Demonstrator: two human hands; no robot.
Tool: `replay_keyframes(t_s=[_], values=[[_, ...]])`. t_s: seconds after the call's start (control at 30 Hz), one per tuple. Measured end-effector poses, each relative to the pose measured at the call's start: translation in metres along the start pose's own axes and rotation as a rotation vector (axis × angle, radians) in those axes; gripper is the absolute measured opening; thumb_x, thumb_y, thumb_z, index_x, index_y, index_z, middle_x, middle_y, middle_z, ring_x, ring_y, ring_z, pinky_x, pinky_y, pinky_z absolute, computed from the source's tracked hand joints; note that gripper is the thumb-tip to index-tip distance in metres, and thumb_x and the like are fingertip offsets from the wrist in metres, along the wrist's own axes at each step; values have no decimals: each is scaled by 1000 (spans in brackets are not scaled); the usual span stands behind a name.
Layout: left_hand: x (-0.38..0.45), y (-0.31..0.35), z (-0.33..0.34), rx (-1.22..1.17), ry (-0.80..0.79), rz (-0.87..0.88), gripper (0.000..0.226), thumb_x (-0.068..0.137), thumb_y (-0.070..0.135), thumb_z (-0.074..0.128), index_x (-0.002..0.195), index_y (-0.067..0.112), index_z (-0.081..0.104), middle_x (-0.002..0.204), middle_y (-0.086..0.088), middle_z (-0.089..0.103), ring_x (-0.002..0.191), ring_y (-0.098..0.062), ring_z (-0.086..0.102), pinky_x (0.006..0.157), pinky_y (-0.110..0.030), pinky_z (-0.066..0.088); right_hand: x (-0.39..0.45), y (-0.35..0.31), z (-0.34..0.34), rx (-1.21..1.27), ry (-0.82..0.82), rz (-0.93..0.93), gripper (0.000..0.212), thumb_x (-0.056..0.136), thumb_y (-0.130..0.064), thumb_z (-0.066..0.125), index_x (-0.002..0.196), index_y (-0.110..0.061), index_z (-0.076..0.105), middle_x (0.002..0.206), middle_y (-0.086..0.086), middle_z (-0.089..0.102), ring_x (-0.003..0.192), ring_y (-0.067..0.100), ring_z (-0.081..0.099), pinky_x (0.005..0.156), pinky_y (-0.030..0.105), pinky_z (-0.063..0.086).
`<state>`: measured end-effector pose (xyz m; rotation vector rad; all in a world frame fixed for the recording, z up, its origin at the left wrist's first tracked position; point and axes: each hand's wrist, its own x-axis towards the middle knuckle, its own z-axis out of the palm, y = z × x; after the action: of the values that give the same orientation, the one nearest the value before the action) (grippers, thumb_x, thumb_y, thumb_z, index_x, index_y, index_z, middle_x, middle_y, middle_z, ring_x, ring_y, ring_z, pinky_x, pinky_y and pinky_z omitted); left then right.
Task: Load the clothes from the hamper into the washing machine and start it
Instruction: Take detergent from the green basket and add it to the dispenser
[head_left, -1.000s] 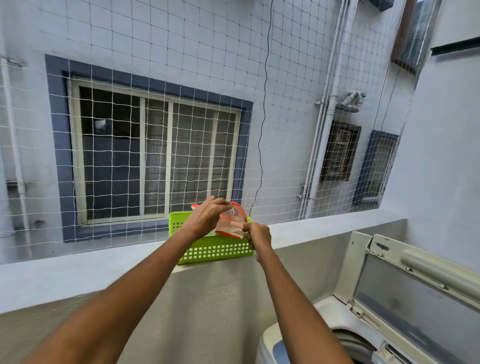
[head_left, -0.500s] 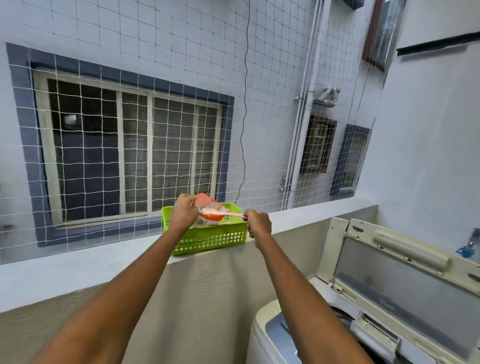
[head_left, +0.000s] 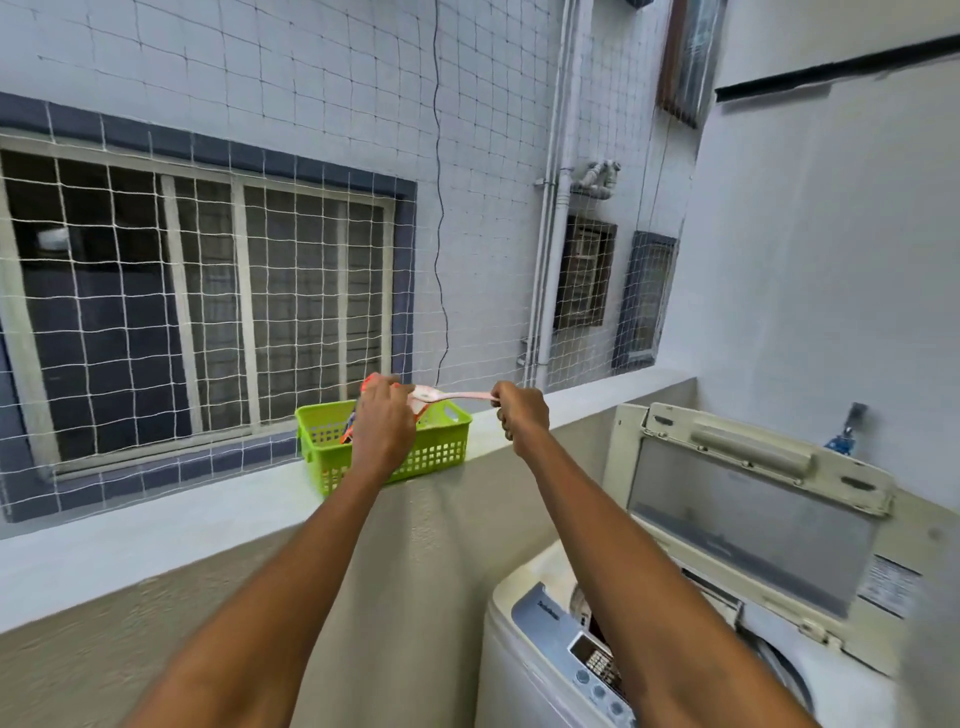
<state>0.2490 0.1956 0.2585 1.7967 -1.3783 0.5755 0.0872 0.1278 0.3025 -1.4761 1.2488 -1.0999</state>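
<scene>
1. A lime green basket (head_left: 441, 452) sits on a pale concrete ledge (head_left: 156, 525), in front of a netted window.
2. The left hand (head_left: 382, 426) curls its fingers around an orange and white pouch (head_left: 371, 384) over the basket.
3. The right hand (head_left: 522, 408) pinches a pale strip (head_left: 457, 397) stretched sideways from the pouch, possibly a torn edge; blur hides detail.
4. Below right, the washing machine (head_left: 535, 654) stands with its lid (head_left: 748, 514) raised.
</scene>
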Motion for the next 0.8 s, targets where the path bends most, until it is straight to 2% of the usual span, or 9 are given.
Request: replay_keyframes(t_s=[0.1, 0.23, 0.37, 0.53, 0.6, 0.7, 0.8], values=[[-10, 23, 19, 8, -76, 94, 38, 86, 8, 51, 123, 5, 56, 130, -20, 52, 119, -38, 49, 101, -45, 37, -3, 10, -23, 22, 44, 16, 21, 73, -22, 52, 56, -11, 57, 46, 1, 48, 41, 17, 38, 46, 27, 30], [-35, 63, 57, -15, -250, 97, 48, 95, 19, 43, 142, 12, 35, 149, -14, 33, 137, -31, 30, 112, -44, 23, -2, 42, -56, 21, 98, 73, 19, 74, -24, 52, 61, -11, 58, 52, 2, 50, 45, 17, 41, 48, 27, 31], [-72, 110, 109, -49, -429, 120, 53, 98, 24, 35, 149, 14, 20, 158, -8, 14, 146, -26, 12, 115, -43, 13, 0, 97, -92, 17, 183, 164, 24, 77, -28, 52, 60, -12, 58, 53, 3, 54, 47, 20, 48, 51, 29, 37], [-114, 171, 169, -64, -621, 211, 52, 100, 29, 32, 148, 17, 18, 159, -5, 11, 147, -24, 8, 117, -46, 9, 9, 173, -142, 45, 253, 269, 24, 77, -27, 51, 59, -14, 59, 55, 3, 58, 51, 24, 57, 55, 32, 46], [-129, 192, 193, -76, -674, 254, 51, 100, 30, 30, 149, 18, 18, 159, -4, 10, 147, -24, 7, 117, -46, 9, 23, 209, -162, 35, 288, 315, 27, 75, -32, 50, 61, -13, 62, 57, 2, 62, 53, 24, 60, 61, 37, 52], [-150, 218, 228, -78, -754, 312, 53, 101, 31, 29, 150, 17, 14, 159, -4, 6, 147, -24, 4, 117, -47, 7, 59, 283, -194, -10, 365, 372, 39, 63, -45, 45, 66, -12, 66, 73, 9, 70, 75, 33, 67, 74, 49, 57], [-168, 241, 259, -88, -818, 346, 52, 101, 28, 26, 150, 14, 13, 159, -6, 7, 147, -24, 5, 118, -46, 7, 54, 313, -226, -4, 409, 442, 35, 69, -40, 46, 72, -12, 67, 76, 10, 69, 72, 33, 67, 73, 49, 58]])
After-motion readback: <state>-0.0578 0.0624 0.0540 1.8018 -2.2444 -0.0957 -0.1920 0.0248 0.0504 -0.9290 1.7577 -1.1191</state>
